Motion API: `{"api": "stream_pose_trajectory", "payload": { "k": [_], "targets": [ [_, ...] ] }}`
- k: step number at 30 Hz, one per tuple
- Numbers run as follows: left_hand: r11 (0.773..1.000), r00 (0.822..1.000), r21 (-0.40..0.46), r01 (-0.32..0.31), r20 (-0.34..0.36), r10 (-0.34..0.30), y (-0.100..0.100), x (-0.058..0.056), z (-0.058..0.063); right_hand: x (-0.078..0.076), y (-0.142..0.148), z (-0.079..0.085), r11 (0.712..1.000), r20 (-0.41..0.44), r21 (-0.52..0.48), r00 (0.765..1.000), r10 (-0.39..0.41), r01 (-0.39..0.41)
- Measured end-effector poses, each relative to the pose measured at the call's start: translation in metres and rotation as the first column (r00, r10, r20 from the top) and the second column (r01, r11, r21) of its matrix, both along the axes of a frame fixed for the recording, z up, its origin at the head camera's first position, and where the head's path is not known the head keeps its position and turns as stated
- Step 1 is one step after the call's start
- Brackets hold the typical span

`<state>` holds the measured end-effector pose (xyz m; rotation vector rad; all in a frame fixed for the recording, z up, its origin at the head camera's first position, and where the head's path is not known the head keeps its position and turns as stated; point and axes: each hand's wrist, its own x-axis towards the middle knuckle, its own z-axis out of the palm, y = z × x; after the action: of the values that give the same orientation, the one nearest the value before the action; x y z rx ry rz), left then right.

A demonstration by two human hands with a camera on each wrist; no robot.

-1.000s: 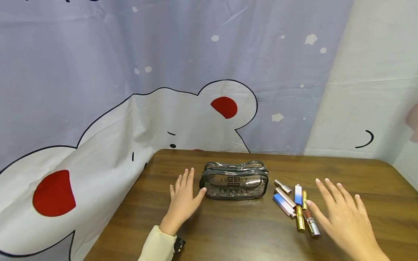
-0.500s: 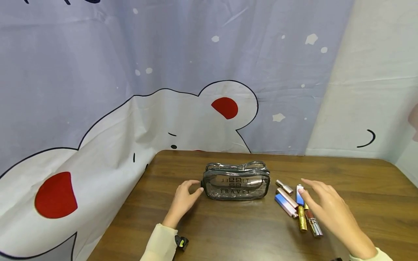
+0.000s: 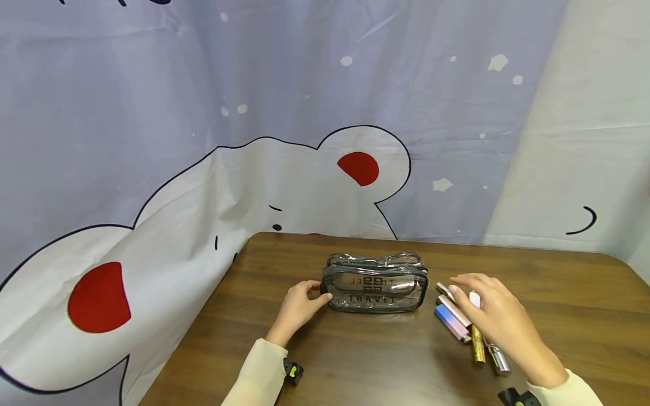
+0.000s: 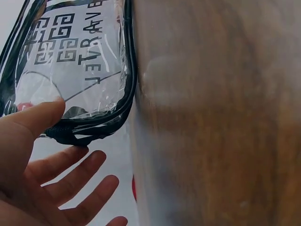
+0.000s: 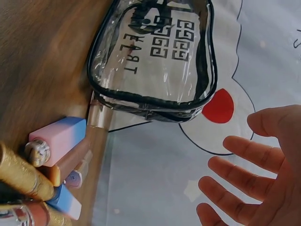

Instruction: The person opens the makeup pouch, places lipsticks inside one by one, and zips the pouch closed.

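A clear pouch (image 3: 373, 287) with dark edging and the word TRAVEL stands upright on the table. My left hand (image 3: 299, 307) grips its left end, thumb on the front face and index fingertip at the back edge by the dark tab. Right of the pouch lies a loose group of lipsticks: a blue-pink tube (image 3: 451, 322), a rose-gold tube (image 3: 453, 310), a gold tube (image 3: 478, 345) and a silver-ended tube (image 3: 499, 359). Above this group hovers my right hand (image 3: 500, 316), fingers spread and relaxed, hiding part of it. Between its thumb and fingers there is nothing in the right wrist view.
The brown wooden table (image 3: 376, 355) ends at the back against a patterned curtain (image 3: 304, 84). Through the pouch's right half a small silvery tube shows. Straps with small devices sit on both wrists, the left device (image 3: 293, 370) close above the tabletop.
My left hand has come in to the pouch's left end, its fingers bending from straight to a grip. My right hand has moved left over the lipsticks. The head view has shifted slightly.
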<state>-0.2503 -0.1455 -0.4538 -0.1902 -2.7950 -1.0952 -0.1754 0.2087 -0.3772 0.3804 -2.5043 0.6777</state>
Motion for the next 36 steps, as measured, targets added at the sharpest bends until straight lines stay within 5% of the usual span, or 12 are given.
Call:
{"api": "stream_pose_trajectory", "payload": {
  "k": [14,20,25,30,36],
  "targets": [
    [0.999,0.989,-0.027,-0.017,-0.146,0.013,0.006,0.000,0.004,-0.002,-0.009,0.000,1.000,-0.001,-0.020,1.000,0.018,-0.018],
    [0.999,0.947,-0.023,-0.034,-0.321,0.025,0.010,0.005,0.011,-0.003,-0.014,0.008,0.999,-0.010,-0.028,0.999,0.043,-0.043],
    [0.999,0.850,-0.035,-0.008,-0.527,-0.012,0.015,0.011,0.020,-0.006,-0.018,0.016,0.997,-0.003,-0.034,0.998,0.067,-0.067],
    [0.994,0.701,-0.077,0.080,-0.705,-0.111,0.020,0.016,0.030,-0.006,-0.021,0.019,0.997,-0.020,-0.039,0.997,0.073,-0.074],
    [0.967,0.513,-0.144,0.209,-0.826,-0.234,0.028,0.023,0.046,-0.002,-0.027,0.025,0.994,-0.110,-0.026,0.989,0.100,-0.103]
  ]
}}
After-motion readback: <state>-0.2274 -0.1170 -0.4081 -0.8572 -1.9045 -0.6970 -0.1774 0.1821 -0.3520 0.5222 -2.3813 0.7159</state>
